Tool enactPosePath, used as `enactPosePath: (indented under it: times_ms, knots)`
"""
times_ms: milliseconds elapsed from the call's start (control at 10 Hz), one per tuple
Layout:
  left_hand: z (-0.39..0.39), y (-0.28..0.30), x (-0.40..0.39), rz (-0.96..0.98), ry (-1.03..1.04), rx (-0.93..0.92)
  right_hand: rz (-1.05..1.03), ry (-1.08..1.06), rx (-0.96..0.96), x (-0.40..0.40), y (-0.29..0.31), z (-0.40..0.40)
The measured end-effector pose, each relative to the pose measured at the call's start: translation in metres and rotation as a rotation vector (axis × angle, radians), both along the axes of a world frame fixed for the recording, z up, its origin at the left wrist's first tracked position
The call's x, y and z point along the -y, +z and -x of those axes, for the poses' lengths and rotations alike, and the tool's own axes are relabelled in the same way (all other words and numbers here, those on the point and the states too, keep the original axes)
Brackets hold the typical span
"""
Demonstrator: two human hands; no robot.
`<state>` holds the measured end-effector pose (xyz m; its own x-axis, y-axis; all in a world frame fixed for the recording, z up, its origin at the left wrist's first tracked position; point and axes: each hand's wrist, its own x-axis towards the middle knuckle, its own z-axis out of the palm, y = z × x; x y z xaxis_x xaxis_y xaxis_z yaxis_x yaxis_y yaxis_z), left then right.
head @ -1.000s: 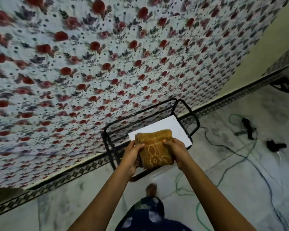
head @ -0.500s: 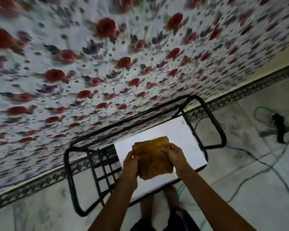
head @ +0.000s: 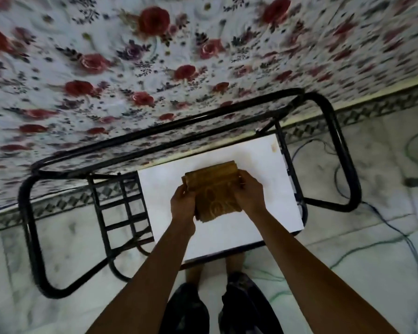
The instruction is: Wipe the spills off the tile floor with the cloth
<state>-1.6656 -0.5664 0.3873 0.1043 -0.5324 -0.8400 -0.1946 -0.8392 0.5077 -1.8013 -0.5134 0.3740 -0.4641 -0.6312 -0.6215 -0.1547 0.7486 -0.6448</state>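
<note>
Nearest the camera are the person's legs and feet on the pale tile floor (head: 348, 237), standing just short of the desk (head: 263, 165). Both forearms reach forward over its white top.

The left hand (head: 182, 203) grips the cloth (head: 214, 189) at its left edge, and the right hand (head: 249, 192) grips the right edge, fingers curled over the fabric; the hands sit a cloth-width apart, at about the same reach, neither clearly nearer. The cloth is a folded brown pad, held between them above the desk (whether its underside touches the white top cannot be told). Its longer side runs away from the person, toward the wall.

So the cloth is already in hand, while the surface to be wiped lies below and around the desk, behind and to either side of the hands. No spill can be made out on the tiles in view; the marbling and blur hide any. My judgement is that the coming move means bringing the cloth down and off the desk to the floor.

Farther off, the black tube frame (head: 343, 153) rings the desk, cables (head: 396, 227) trail on the right, and a floral sheet (head: 155, 56) fills the far part of the view.
</note>
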Motion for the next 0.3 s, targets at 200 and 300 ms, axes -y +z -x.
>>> enactPosePath:
  times_ms: [200, 300]
  knots:
    - [-0.011, 0.001, -0.004, 0.168, -0.367, 0.325, -0.035, 0.004, 0.003, -0.007, 0.007, 0.000]
    - [-0.023, 0.024, -0.014, 0.286, -0.433, 0.340, -0.018, -0.158, 0.127, -0.023, 0.034, 0.001]
